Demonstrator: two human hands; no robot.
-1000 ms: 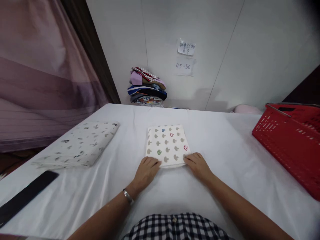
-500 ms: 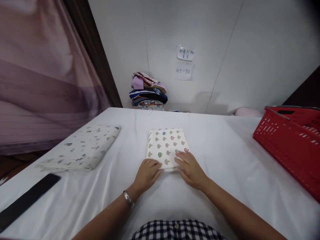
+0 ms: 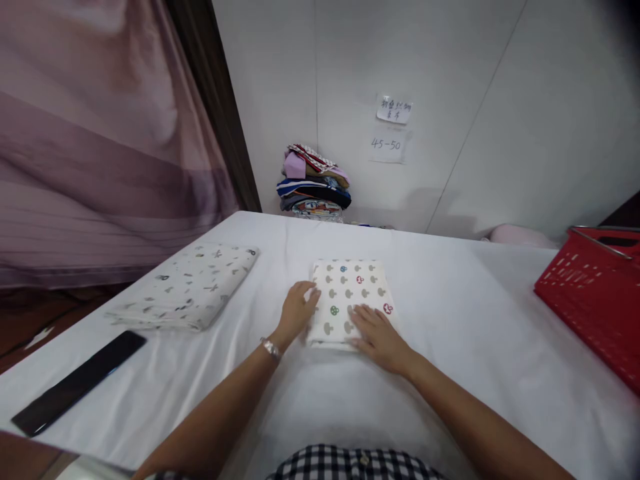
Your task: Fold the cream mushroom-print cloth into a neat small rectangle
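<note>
A folded white cloth point(image 3: 345, 293) printed with beige, blue, red and green mushrooms lies flat in front of me. My left hand point(image 3: 296, 308) rests at its left edge, fingers stretched and touching the side. Flat on the lower right of the cloth lies my right hand point(image 3: 379, 337), its fingers spread and covering part of the print. Neither hand grips anything. To the left sits a second folded white cloth point(image 3: 193, 283) with small grey and dark motifs.
A long black flat object point(image 3: 80, 381) lies at the left of the white-covered table point(image 3: 475, 353). A red basket point(image 3: 595, 300) stands on the right. Behind the far edge rises a stack of folded fabrics point(image 3: 315, 183) by the wall, and a pinkish curtain point(image 3: 100, 147) hangs at left.
My left hand has moved from the cloth's near edge up to its left side. My right hand stays on the cloth's lower right. The view has shifted left.
</note>
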